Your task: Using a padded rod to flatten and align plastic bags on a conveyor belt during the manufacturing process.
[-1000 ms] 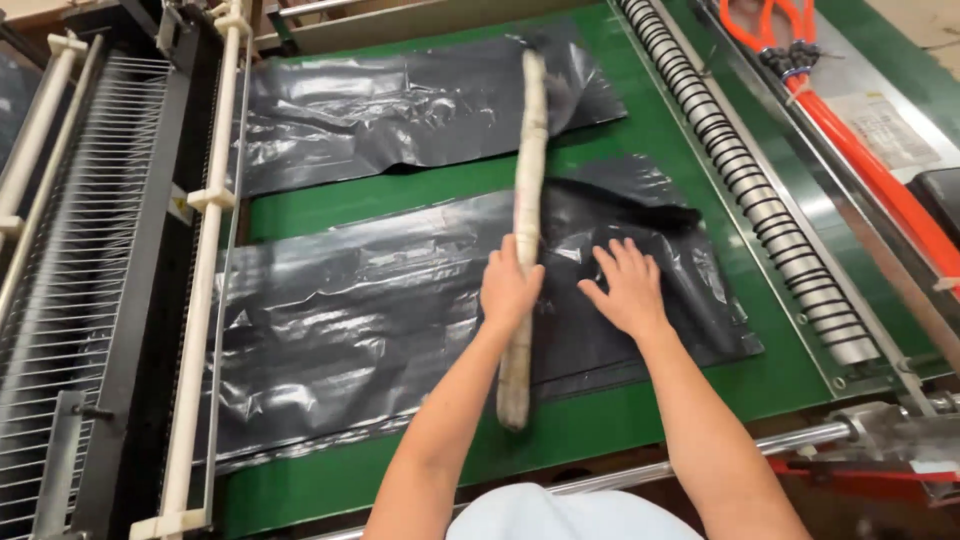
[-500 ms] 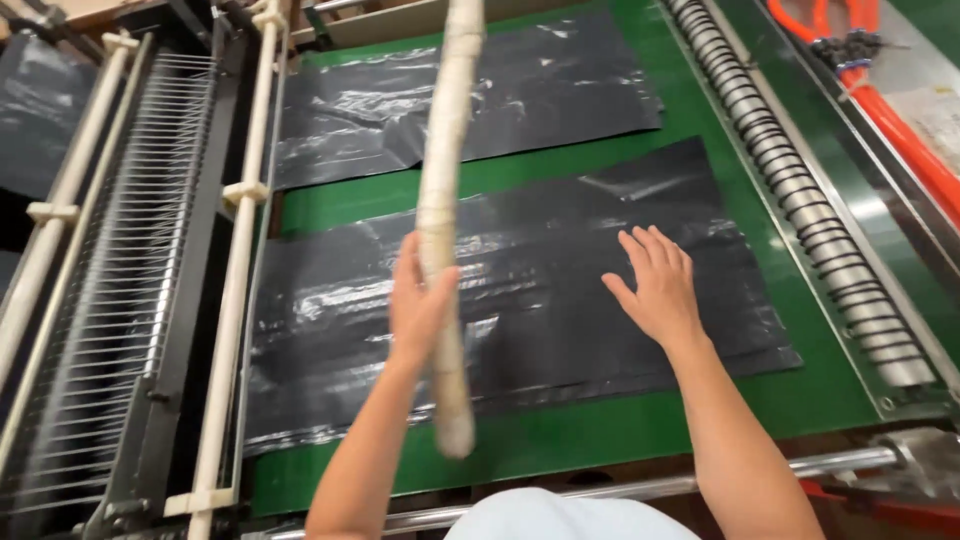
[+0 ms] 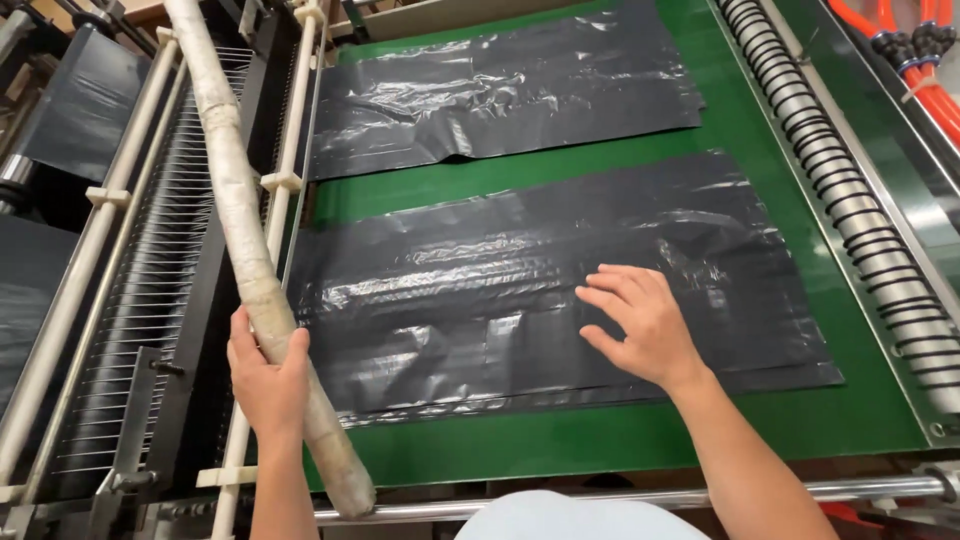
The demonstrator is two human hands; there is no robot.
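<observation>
My left hand (image 3: 268,385) grips a long tape-wrapped stick (image 3: 240,200) near its lower end; the stick slants up and to the far left, over the left edge of the green belt (image 3: 620,440). My right hand (image 3: 640,325) lies flat with fingers spread on the near stack of black plastic bags (image 3: 480,300), right of its middle. A second stack of black bags (image 3: 500,90) rests farther back on the same belt, apart from both hands.
A rack of thin wires with white rails (image 3: 130,280) runs along the left side of the machine. A coiled metal roller (image 3: 840,190) lines the belt's right edge, with orange hoses (image 3: 915,60) beyond it. A metal bar (image 3: 700,495) crosses the near edge.
My left hand has carried the stick from the middle of the bags over to the left edge of the belt. My right hand stayed pressed on the near stack.
</observation>
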